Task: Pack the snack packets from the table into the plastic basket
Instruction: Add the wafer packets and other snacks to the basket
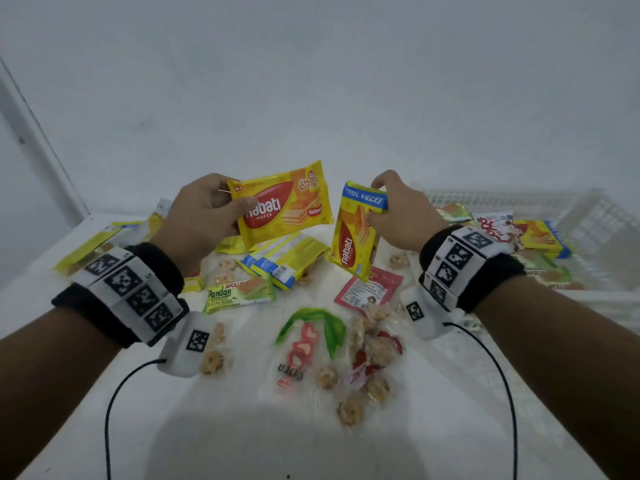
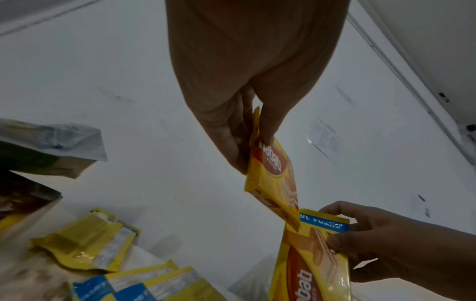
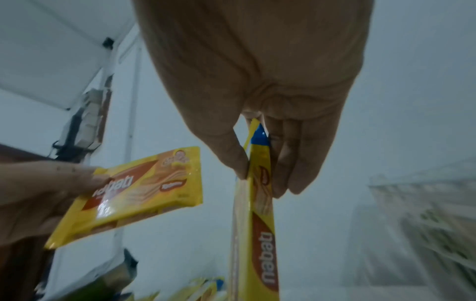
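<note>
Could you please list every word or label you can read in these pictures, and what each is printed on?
"nabati WAFER", "Richeese": yellow packet in the left hand.
"nabati", upside-down "EXTRA": yellow packet in the right hand.
"APOLLO Pandan Layer Cake": green packet on the table.
Red sachet print: too small to read.

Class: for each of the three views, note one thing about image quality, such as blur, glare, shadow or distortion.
Head view: wide-angle bending at the edges, a soft shadow on the table near the camera. Left wrist view: the left hand looms dim against bright walls. Right wrist view: the plastic basket is smeared with blur; glare glints on the left packet.
</note>
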The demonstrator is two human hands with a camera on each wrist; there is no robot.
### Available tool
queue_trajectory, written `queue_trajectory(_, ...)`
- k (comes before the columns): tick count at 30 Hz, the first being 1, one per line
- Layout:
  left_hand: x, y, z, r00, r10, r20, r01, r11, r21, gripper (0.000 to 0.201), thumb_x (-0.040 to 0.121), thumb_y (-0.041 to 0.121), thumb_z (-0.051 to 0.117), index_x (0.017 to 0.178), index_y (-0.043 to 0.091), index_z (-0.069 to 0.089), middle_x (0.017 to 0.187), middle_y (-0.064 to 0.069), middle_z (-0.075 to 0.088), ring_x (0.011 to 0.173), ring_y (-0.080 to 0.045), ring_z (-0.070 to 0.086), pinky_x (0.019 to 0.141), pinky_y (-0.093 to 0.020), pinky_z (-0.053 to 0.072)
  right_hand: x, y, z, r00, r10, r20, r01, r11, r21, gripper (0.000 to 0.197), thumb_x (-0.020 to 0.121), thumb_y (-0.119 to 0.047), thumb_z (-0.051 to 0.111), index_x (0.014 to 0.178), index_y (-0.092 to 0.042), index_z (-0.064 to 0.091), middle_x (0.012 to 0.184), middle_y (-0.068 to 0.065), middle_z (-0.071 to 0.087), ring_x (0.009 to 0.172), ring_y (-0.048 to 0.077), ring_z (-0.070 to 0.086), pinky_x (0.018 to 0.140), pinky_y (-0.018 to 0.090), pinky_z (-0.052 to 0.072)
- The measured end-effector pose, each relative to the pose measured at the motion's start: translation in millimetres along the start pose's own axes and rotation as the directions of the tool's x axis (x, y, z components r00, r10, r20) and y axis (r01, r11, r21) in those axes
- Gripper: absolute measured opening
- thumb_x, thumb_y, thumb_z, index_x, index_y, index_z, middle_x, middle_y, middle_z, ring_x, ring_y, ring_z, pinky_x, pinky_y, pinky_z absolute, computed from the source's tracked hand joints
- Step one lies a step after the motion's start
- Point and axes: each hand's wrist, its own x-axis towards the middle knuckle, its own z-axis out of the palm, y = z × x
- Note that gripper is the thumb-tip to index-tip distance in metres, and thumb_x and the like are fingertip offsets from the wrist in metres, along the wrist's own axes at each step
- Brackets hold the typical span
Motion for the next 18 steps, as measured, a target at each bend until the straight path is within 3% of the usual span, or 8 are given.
queue_trajectory(6, 1, 9, 32, 0.992, 0.035, 0.123, -0.033, 0.999, -0.023, 0.024, 0.096, 0.013, 0.069, 0.116, 0.001, 0.063, 0.101, -0.010, 0.078, 0.093, -0.026, 0.076, 0.076, -0.039, 0.063, -30, 27, -35, 0.961, 0.195, -0.195, -0.147, 0.960, 0.237, 0.029, 0.095, -0.025, 0.068, 0.112, -0.018, 0.046, 0.090, 0.000, 0.060, 0.078, 0.021, 0.065, 0.058, 0.032, 0.046)
queue_trajectory(10, 2, 20, 69, 0.979, 0.050, 0.199, -0.038, 0.997, -0.065, 0.023, 0.095, 0.011, 0.068, 0.114, -0.001, 0.062, 0.101, -0.013, 0.077, 0.093, -0.028, 0.076, 0.075, -0.038, 0.064, -54, 53, -57, 0.909, 0.312, -0.278, -0.209, 0.916, 0.343, 0.029, 0.093, -0.026, 0.070, 0.096, -0.020, 0.042, 0.097, 0.010, 0.066, 0.087, 0.030, 0.070, 0.066, 0.041, 0.054)
queue_trajectory(12, 3, 26, 90, 0.969, 0.065, 0.240, -0.052, 0.997, -0.064, 0.022, 0.095, 0.012, 0.069, 0.113, 0.000, 0.063, 0.100, -0.011, 0.078, 0.094, -0.028, 0.076, 0.075, -0.039, 0.063, -63, 67, -69, 0.882, 0.365, -0.299, -0.228, 0.885, 0.406, 0.030, 0.092, -0.028, 0.071, 0.092, -0.024, 0.041, 0.098, 0.010, 0.067, 0.087, 0.032, 0.071, 0.074, 0.051, 0.060)
queue_trajectory(14, 5, 32, 110, 0.957, 0.076, 0.279, -0.059, 0.996, -0.069, 0.024, 0.095, 0.013, 0.069, 0.114, -0.001, 0.062, 0.103, -0.013, 0.077, 0.096, -0.028, 0.075, 0.079, -0.042, 0.062, -70, 81, -81, 0.866, 0.394, -0.308, -0.229, 0.860, 0.455, 0.030, 0.090, -0.029, 0.071, 0.090, -0.027, 0.041, 0.099, 0.011, 0.068, 0.086, 0.034, 0.072, 0.074, 0.057, 0.060)
queue_trajectory(18, 8, 46, 156, 0.938, 0.090, 0.333, -0.076, 0.996, -0.057, 0.029, 0.096, 0.015, 0.069, 0.117, -0.002, 0.061, 0.106, -0.014, 0.076, 0.097, -0.028, 0.075, 0.082, -0.044, 0.061, -76, 113, -105, 0.838, 0.430, -0.334, -0.237, 0.840, 0.487, 0.028, 0.091, -0.025, 0.070, 0.093, -0.023, 0.042, 0.100, 0.012, 0.068, 0.084, 0.034, 0.074, 0.073, 0.057, 0.060)
